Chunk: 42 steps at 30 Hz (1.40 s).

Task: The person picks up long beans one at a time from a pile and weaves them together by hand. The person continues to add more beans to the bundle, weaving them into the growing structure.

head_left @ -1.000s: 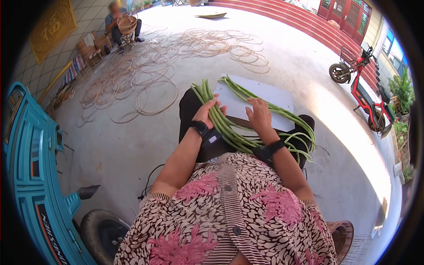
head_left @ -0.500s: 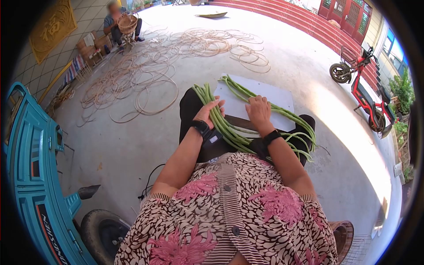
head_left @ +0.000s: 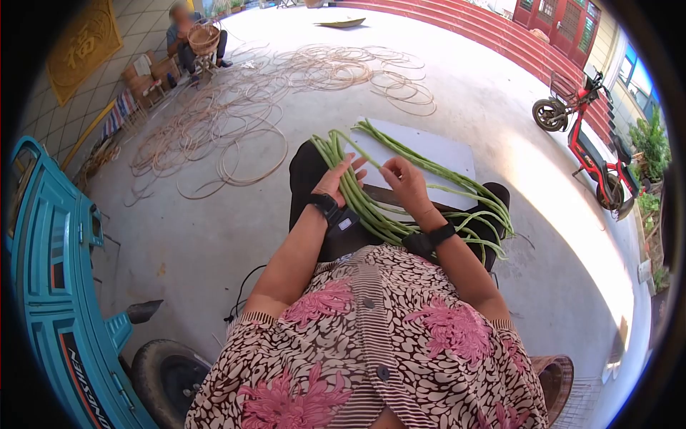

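A bundle of long green beans (head_left: 366, 209) lies across my lap, its upper ends in my left hand (head_left: 334, 183). The thumb and fingers of that hand curve around the bundle. My right hand (head_left: 406, 186) pinches one bean, which slants up and left toward the top of the held bundle. Beyond it, more long beans (head_left: 411, 155) rest on a pale board (head_left: 450, 146) over my knees. Their far ends curve down at the right, beside my right knee.
Coils of thin cane (head_left: 236, 136) spread over the ground ahead. A seated person (head_left: 179, 36) has a basket (head_left: 204, 40) at the upper left. A blue vehicle (head_left: 61, 243) stands left, a red scooter (head_left: 586, 139) right, and a wicker basket (head_left: 559, 379) behind me at lower right.
My right hand has come off the beans on the board and moved left and slightly down. It has taken hold of a single bean near the bundle. My left hand stays around the bundle.
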Tool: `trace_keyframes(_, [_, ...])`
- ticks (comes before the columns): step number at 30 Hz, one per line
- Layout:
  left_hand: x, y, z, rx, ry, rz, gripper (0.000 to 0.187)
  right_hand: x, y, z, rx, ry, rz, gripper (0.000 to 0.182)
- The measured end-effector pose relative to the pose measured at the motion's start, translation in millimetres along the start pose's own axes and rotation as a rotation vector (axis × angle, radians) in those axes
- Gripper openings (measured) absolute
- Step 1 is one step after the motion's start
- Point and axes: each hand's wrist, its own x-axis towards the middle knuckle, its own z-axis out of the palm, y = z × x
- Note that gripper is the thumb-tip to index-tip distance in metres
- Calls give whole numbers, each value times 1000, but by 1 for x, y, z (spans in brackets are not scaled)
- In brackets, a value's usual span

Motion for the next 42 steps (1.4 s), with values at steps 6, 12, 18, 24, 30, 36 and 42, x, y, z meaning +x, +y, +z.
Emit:
trace_keyframes(6, [-4, 0, 8, 15, 41, 39, 36, -13, -5, 0, 25, -281, 14, 18])
trace_keyframes(12, [-3, 1, 5, 33, -62, 32, 36, -11, -13, -7, 25, -343, 72, 20])
trace_keyframes(18, [-11, 4, 13, 74, -179, 26, 37, 0, -3, 4, 119, -125, 40, 28])
trace_keyframes(24, [-13, 5, 17, 82, -248, -6, 36, 37, -29, 0, 187, 15, 78, 25])
trace_keyframes(30, [-10, 1, 13, -60, -112, 6, 30, 46, 19, -20, -521, 192, -5, 26])
trace_keyframes(36, [-12, 3, 16, -133, -35, -10, 29, 26, 67, -31, -794, 87, 112, 32])
trace_keyframes(42, [-7, 0, 10, -123, 40, -2, 29, 31, 64, -32, -763, -32, 148, 28])
